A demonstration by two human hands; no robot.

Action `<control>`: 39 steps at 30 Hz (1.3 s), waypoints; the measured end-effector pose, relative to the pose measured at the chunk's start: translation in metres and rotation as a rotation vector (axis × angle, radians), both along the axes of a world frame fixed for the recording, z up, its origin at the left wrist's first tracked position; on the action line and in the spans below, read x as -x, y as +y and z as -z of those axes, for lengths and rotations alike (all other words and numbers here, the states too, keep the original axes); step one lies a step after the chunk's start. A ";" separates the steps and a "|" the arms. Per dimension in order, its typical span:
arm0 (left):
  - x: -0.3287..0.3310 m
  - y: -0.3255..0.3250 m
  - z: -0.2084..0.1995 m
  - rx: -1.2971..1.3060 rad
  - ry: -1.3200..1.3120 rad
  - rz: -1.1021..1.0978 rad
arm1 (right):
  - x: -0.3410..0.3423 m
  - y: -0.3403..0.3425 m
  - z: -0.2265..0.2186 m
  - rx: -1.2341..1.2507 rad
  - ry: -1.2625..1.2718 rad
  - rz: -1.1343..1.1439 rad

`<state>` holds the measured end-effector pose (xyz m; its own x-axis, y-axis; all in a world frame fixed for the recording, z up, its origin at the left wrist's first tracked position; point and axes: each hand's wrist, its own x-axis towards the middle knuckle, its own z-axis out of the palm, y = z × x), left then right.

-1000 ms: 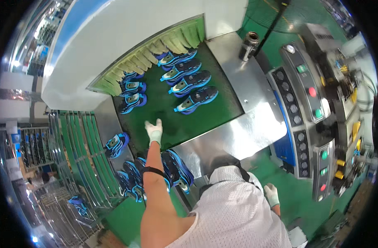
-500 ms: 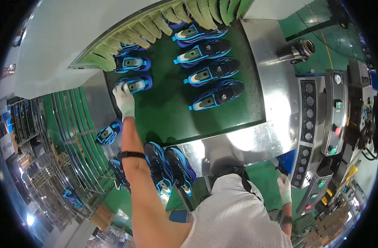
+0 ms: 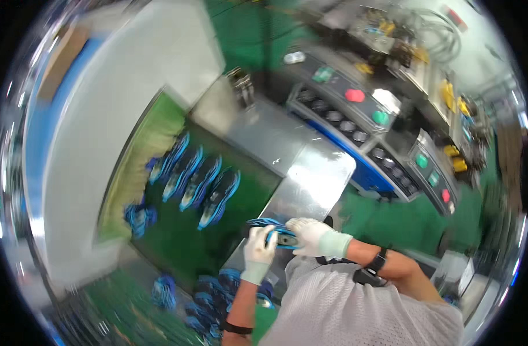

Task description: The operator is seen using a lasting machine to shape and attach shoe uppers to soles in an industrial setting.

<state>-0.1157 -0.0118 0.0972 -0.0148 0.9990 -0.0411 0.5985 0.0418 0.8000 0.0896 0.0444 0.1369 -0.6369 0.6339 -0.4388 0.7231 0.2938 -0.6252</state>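
A black shoe with bright blue edging (image 3: 285, 239) is held close to my body, over the metal ledge. My left hand (image 3: 258, 249), white-gloved, grips one end of it. At the other end my right hand (image 3: 310, 235), also gloved, is closed on the shoe. Their fingers cover parts of it, and motion blurs the details. Beyond my hands, several similar shoes (image 3: 219, 198) lie side by side on the green conveyor belt (image 3: 160, 245). A blurred blue shoe (image 3: 140, 218) lies on the belt's far left part.
Green strip flaps (image 3: 128, 167) hang at the opening of the white machine housing (image 3: 91, 121). To the right of the metal ledge (image 3: 316, 173) stands a control panel (image 3: 356, 115) with dials and coloured buttons. More shoes (image 3: 209, 300) are grouped left of my left forearm.
The view has swung to the right. My left hand has come back from a shoe at the belt's left side. My right hand has come up from my side, and both now hold a shoe.
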 end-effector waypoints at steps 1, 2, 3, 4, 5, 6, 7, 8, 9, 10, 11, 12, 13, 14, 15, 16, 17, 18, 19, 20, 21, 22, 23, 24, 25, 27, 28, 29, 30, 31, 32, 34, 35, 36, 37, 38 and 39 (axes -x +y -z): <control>-0.035 0.014 -0.014 0.001 -0.035 0.089 | -0.013 -0.002 -0.001 0.010 -0.090 0.083; -0.066 0.032 -0.028 0.006 -0.068 0.188 | -0.032 -0.003 -0.004 0.028 -0.176 0.178; -0.095 0.050 -0.041 -0.037 -0.077 0.291 | -0.065 -0.002 -0.014 0.000 -0.085 0.313; -0.124 0.066 -0.055 -0.075 -0.078 0.382 | -0.097 0.001 -0.026 -0.033 0.016 0.434; -0.153 0.085 -0.071 -0.108 -0.106 0.491 | -0.125 0.001 -0.040 -0.064 0.040 0.546; -0.182 0.103 -0.081 -0.240 -0.136 0.660 | -0.155 -0.004 -0.058 0.029 0.045 0.698; -0.219 0.115 -0.097 -0.241 -0.247 0.730 | -0.190 -0.010 -0.071 0.063 0.079 0.829; -0.250 0.125 -0.117 -0.241 -0.340 0.783 | -0.221 -0.019 -0.079 0.094 0.134 0.935; -0.282 0.136 -0.137 -0.307 -0.364 0.843 | -0.252 -0.034 -0.085 0.086 0.234 1.074; -0.309 0.143 -0.154 -0.372 -0.379 0.883 | -0.277 -0.052 -0.076 0.033 0.433 1.181; -0.340 0.150 -0.159 -0.483 -0.393 0.886 | -0.304 -0.073 -0.072 0.101 0.521 1.270; -0.367 0.154 -0.163 -0.510 -0.460 0.869 | -0.329 -0.094 -0.067 0.170 0.617 1.354; -0.393 0.153 -0.169 -0.497 -0.489 0.843 | -0.349 -0.115 -0.067 0.118 0.754 1.411; -0.412 0.153 -0.174 -0.486 -0.509 0.806 | -0.360 -0.127 -0.079 0.072 0.896 1.450; -0.433 0.153 -0.171 -0.368 -0.576 0.769 | -0.369 -0.138 -0.092 0.070 1.195 1.474; -0.459 0.149 -0.173 -0.236 -0.633 0.766 | -0.383 -0.155 -0.089 0.020 1.302 1.521; -0.479 0.149 -0.170 -0.210 -0.631 0.804 | -0.392 -0.166 -0.084 -0.031 1.448 1.577; -0.497 0.151 -0.163 -0.181 -0.629 0.835 | -0.399 -0.175 -0.079 -0.076 1.592 1.626; -0.515 0.151 -0.158 -0.199 -0.596 0.861 | -0.409 -0.182 -0.079 -0.114 1.637 1.654; -0.528 0.152 -0.154 -0.128 -0.523 0.881 | -0.418 -0.187 -0.078 -0.150 1.681 1.681; -0.544 0.152 -0.151 -0.185 -0.506 0.894 | -0.426 -0.190 -0.068 -0.142 1.752 1.732; -0.558 0.152 -0.150 -0.236 -0.494 0.911 | -0.432 -0.193 -0.062 -0.209 1.745 1.839; -0.569 0.155 -0.147 -0.245 -0.401 0.926 | -0.440 -0.195 -0.057 -0.262 1.762 1.852; -0.583 0.159 -0.148 -0.246 -0.390 0.942 | -0.446 -0.196 -0.053 -0.312 1.778 1.864; -0.597 0.162 -0.151 -0.196 -0.385 0.930 | -0.452 -0.199 -0.049 -0.325 1.790 1.882; -0.626 0.176 -0.151 -0.220 -0.434 0.944 | -0.459 -0.197 -0.056 -0.389 1.850 1.877; -0.644 0.186 -0.152 -0.222 -0.424 0.956 | -0.463 -0.194 -0.064 -0.433 1.875 1.856; -0.660 0.197 -0.154 -0.250 -0.376 0.948 | -0.465 -0.192 -0.061 -0.447 1.891 1.866; -0.675 0.208 -0.153 -0.277 -0.328 0.940 | -0.467 -0.190 -0.061 -0.450 1.905 1.866; -0.688 0.220 -0.143 -0.281 -0.316 0.950 | -0.468 -0.187 -0.062 -0.449 1.897 1.875; -0.700 0.234 -0.134 -0.226 -0.323 0.890 | -0.471 -0.183 -0.066 -0.448 1.887 1.878; -0.718 0.244 -0.126 -0.168 -0.317 0.846 | -0.470 -0.175 -0.070 -0.508 1.886 1.887; -0.725 0.245 -0.123 -0.122 -0.276 0.796 | -0.469 -0.173 -0.073 -0.516 1.887 1.903; -0.732 0.246 -0.121 -0.076 -0.236 0.747 | -0.469 -0.171 -0.073 -0.523 1.886 1.921; -0.737 0.245 -0.122 -0.078 -0.152 0.733 | -0.468 -0.173 -0.069 -0.451 1.894 1.936; -0.745 0.248 -0.114 -0.073 -0.142 0.742 | -0.465 -0.174 -0.067 -0.451 1.901 1.948; -0.755 0.253 -0.101 -0.051 -0.163 0.710 | -0.461 -0.174 -0.068 -0.432 1.893 1.967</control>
<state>0.6393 0.2409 0.1981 0.6400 0.7661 0.0592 0.3404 -0.3518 0.8720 0.5509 -0.1301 0.2050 0.8427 0.4580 -0.2830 -0.5238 0.5763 -0.6273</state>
